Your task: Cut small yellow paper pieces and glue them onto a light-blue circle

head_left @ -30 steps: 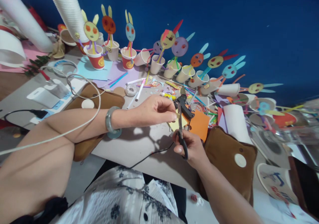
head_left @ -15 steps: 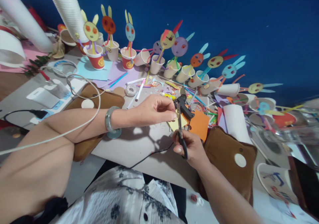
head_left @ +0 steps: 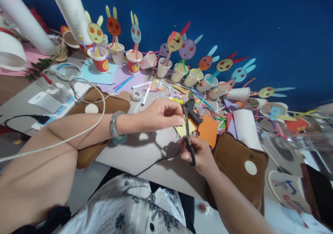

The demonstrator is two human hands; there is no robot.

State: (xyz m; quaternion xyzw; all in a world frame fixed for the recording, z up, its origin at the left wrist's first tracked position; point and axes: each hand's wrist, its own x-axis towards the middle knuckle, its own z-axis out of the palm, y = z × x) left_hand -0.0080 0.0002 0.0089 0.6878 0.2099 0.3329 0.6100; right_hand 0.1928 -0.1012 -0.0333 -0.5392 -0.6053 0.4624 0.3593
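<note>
My right hand [head_left: 199, 154] grips black-handled scissors [head_left: 193, 155], their blades pointing up and away from me, nearly closed. Pinched between the thumb and forefinger of my left hand [head_left: 166, 114] is a small yellow piece of paper [head_left: 183, 122], mostly hidden by the fingertips and touching or very close to the blades. Beneath the hands lies a yellow sheet [head_left: 191, 127], overlapping an orange sheet of paper [head_left: 208, 128]. A black glue gun [head_left: 193, 111] rests just beyond the blades, with its cord running toward me.
Paper cups with rabbit-faced figures, such as a red cup [head_left: 102, 64], line the back by the blue wall. Coloured scraps and markers [head_left: 146, 94] cover the middle. Brown cushions [head_left: 239, 168] flank my arms. A white cable [head_left: 85, 135] crosses my left forearm near a power strip [head_left: 58, 110].
</note>
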